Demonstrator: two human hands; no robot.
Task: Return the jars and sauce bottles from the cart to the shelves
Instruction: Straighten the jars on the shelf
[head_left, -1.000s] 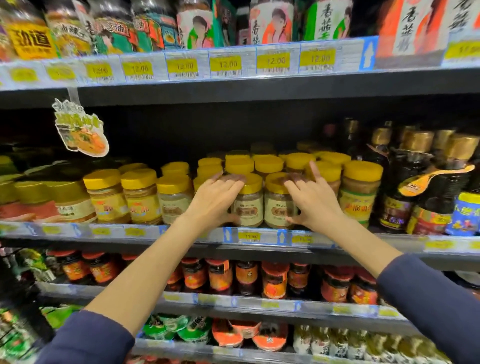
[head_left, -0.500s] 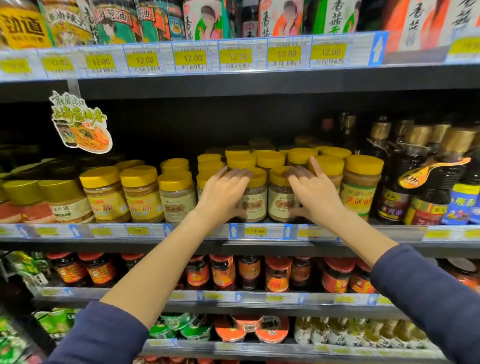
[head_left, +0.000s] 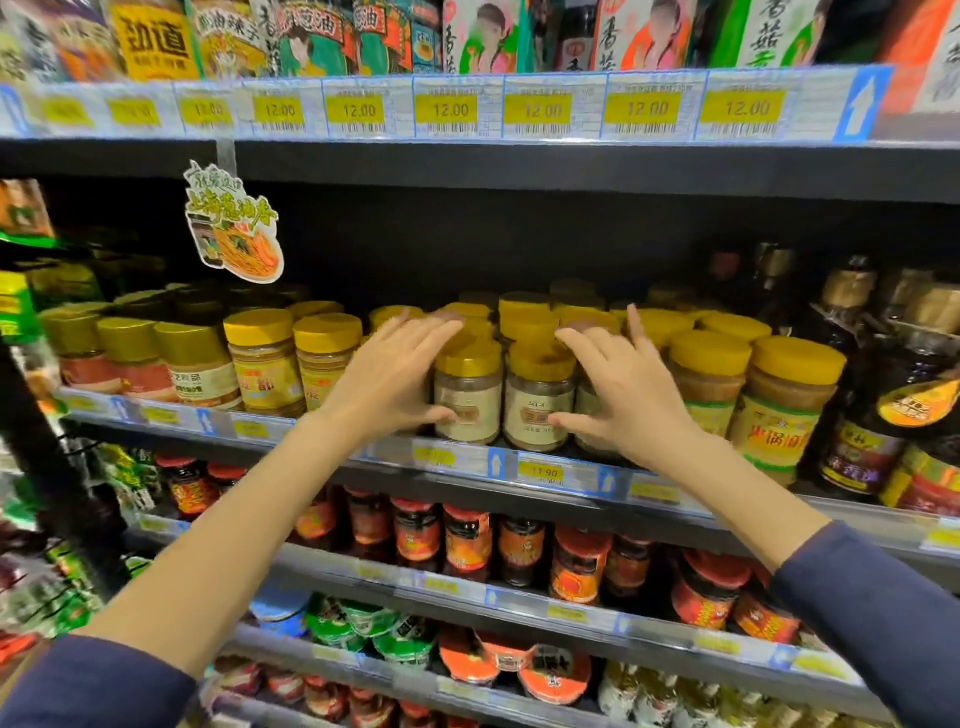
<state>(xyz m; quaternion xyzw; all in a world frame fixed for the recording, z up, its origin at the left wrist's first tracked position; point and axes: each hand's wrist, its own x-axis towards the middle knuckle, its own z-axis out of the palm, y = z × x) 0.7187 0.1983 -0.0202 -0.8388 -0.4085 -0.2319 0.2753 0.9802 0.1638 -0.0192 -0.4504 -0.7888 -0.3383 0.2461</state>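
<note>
Yellow-lidded sauce jars fill the middle shelf (head_left: 540, 470). Two front jars with beige labels stand side by side, the left jar (head_left: 467, 402) and the right jar (head_left: 537, 405). My left hand (head_left: 395, 384) lies against the left jar's left side, fingers spread over the lids and thumb on the label's lower edge. My right hand (head_left: 623, 395) flanks the right jar, thumb on its label, and hides most of a third jar (head_left: 587, 415) behind the palm. Neither hand wraps a jar. The fingertips are blurred.
Taller yellow-lidded jars (head_left: 789, 405) and dark sauce bottles (head_left: 862, 415) stand to the right, more jars (head_left: 265, 364) to the left. A paper promo tag (head_left: 234, 223) hangs from the upper shelf rail (head_left: 447, 109). Red-lidded jars (head_left: 467, 540) fill the shelf below.
Both hands have loosened from cupping the two front jars; the fingers have spread and lifted above the lids. The jars stay on the shelf. The view has tilted slightly.
</note>
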